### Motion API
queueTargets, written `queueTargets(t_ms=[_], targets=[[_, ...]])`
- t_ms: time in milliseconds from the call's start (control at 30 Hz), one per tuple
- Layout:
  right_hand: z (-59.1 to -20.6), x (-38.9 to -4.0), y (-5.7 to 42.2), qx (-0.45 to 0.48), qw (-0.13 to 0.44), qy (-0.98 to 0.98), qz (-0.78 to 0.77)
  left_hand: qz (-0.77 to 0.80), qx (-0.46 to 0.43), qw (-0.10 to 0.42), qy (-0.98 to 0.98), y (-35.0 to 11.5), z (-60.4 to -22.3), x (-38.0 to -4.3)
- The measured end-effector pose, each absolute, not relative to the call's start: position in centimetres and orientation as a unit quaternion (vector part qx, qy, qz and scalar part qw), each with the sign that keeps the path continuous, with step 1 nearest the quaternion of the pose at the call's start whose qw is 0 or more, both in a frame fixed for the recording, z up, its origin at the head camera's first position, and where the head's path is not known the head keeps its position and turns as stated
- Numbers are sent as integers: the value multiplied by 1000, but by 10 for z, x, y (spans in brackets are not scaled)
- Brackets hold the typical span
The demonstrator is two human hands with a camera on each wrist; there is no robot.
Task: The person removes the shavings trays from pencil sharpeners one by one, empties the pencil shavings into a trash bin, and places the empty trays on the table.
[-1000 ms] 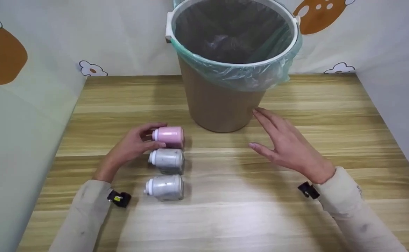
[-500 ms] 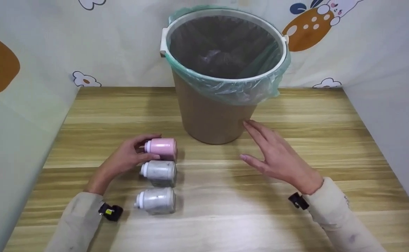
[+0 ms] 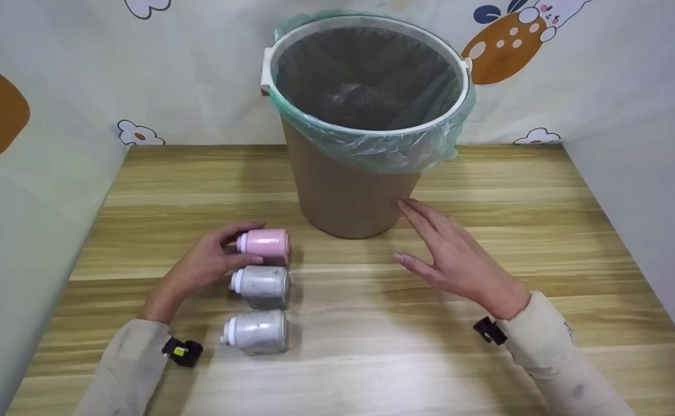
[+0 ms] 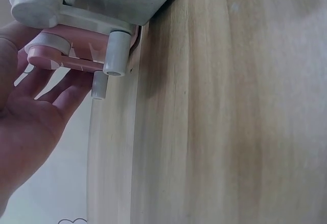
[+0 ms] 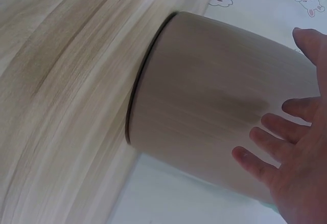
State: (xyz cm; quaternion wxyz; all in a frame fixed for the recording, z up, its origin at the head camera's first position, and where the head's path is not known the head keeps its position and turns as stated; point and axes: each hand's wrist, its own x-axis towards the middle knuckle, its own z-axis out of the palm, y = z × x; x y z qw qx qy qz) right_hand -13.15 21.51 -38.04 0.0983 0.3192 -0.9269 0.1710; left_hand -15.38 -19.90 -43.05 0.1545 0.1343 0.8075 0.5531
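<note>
My left hand (image 3: pixel 203 257) holds a pink pump bottle (image 3: pixel 269 244), thumb on its near side and fingers on its far side. In the left wrist view the pink pump head (image 4: pixel 45 55) and spout show between thumb and fingers. Two grey pump bottles, a middle one (image 3: pixel 265 282) and a front one (image 3: pixel 260 329), line up nearer me, caps pointing left. My right hand (image 3: pixel 458 260) is spread with straight fingers, fingertips right at the lower right side of a brown trash bin (image 3: pixel 349 202). The right wrist view shows those fingers overlapping the bin's wall (image 5: pixel 204 91).
A thin green bag (image 3: pixel 395 150) lines the trash bin and folds over its white rim (image 3: pixel 266 69). Everything stands on a wood-grain table (image 3: pixel 343 381). Pale printed walls (image 3: pixel 198 75) close in the back and sides. A small black device (image 3: pixel 182 351) sits at each wrist.
The head view has tilted up a little, so everything sits lower and slightly further left in it. Both hands, the bottles and the bin keep their places relative to each other.
</note>
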Motion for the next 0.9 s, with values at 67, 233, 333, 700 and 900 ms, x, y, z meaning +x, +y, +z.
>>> queueTargets(t_ms=[67,233,333,700,900], targets=[[-381,-132,215,323,101,-925,171,554,131,154,808,-199,-430,-153],[-381,-132,213,331,107,-921,172,558,124,151,806,-198,-430,-152],[-381,-132,213,333,107,-921,172,559,125,149,806,-197,-431,-152],[-383,-132,211,345,124,-916,166,559,124,146,807,-196,-430,-150],[-383,-133,209,345,118,-916,164,560,119,145,807,-196,-429,-150]])
